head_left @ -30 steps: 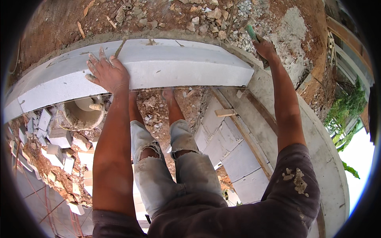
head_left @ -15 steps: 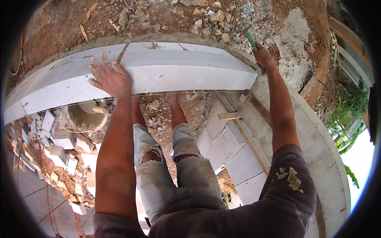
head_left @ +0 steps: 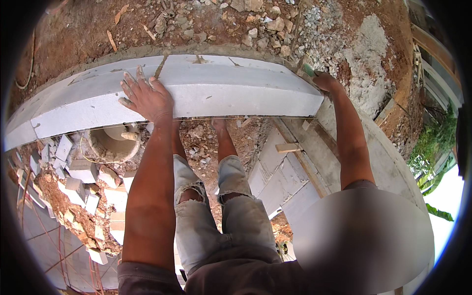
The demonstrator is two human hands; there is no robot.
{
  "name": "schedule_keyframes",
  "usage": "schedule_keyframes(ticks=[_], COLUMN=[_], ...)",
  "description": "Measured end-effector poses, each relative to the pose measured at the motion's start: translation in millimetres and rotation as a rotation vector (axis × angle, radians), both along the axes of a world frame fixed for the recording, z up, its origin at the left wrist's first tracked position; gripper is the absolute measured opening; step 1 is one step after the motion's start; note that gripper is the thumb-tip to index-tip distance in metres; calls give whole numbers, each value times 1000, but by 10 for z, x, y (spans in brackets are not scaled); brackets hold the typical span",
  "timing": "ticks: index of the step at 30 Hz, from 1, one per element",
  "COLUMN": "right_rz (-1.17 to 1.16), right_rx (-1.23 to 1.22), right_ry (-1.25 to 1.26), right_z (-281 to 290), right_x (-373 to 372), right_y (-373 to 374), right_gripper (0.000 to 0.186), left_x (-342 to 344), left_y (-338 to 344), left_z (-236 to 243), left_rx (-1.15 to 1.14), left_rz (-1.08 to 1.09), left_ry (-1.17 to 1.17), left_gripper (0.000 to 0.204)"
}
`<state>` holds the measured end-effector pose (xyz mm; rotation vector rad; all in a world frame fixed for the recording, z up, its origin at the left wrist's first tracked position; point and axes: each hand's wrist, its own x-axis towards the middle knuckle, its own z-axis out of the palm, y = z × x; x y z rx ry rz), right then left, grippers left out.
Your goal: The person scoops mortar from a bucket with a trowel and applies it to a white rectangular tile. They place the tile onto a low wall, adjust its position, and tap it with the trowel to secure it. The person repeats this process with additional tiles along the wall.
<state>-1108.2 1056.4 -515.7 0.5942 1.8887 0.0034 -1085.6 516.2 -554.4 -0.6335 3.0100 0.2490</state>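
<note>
A row of pale grey lightweight concrete blocks [head_left: 246, 98] runs across in front of me, with a mortar joint [head_left: 161, 66] between two of them. My left hand [head_left: 150, 98] lies on the row beside that joint, palm down and fingers spread, its fingertips smeared with mortar. At the right end of the row, my right hand [head_left: 326, 81] is closed around a green-handled tool [head_left: 309, 70]. The tool's working end is blurred against the gravel, so its exact kind is unclear. My right fingers are partly hidden by the back of the hand.
A taut string [head_left: 250, 117] follows the blocks' near edge. Below it stands a round bucket [head_left: 115, 147] with grey mortar, beside broken block pieces [head_left: 81, 172]. Wooden boards [head_left: 309, 172] lean at the right near a concrete ledge [head_left: 383, 152]. Stones [head_left: 270, 29] and gravel lie beyond the row.
My right hand has lowered the green-handled tool towards the end of the block row and turned it. The left hand stays on the blocks. The whole view has shifted slightly.
</note>
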Motion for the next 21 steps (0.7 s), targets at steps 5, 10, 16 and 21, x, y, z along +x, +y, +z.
schedule_keyframes(ticks=[5,10,16,21], right_rz=[191,-147,-16,-147], right_rx=[-57,-29,-12,-50], right_ry=[-191,261,-123,98], right_z=[-99,-4,78,73], right_x=[-110,-40,81,-268], right_y=[134,-34,-76,12], right_gripper=[43,47,41,49], left_x=[-55,-25,-85,-42], left_y=[11,9,35,15], left_z=[-5,21,32,43], left_rx=[1,0,3,9], left_rz=[-35,-23,-21,-21], left_ry=[3,-17,-21,-1], left_gripper=[52,51,51,51])
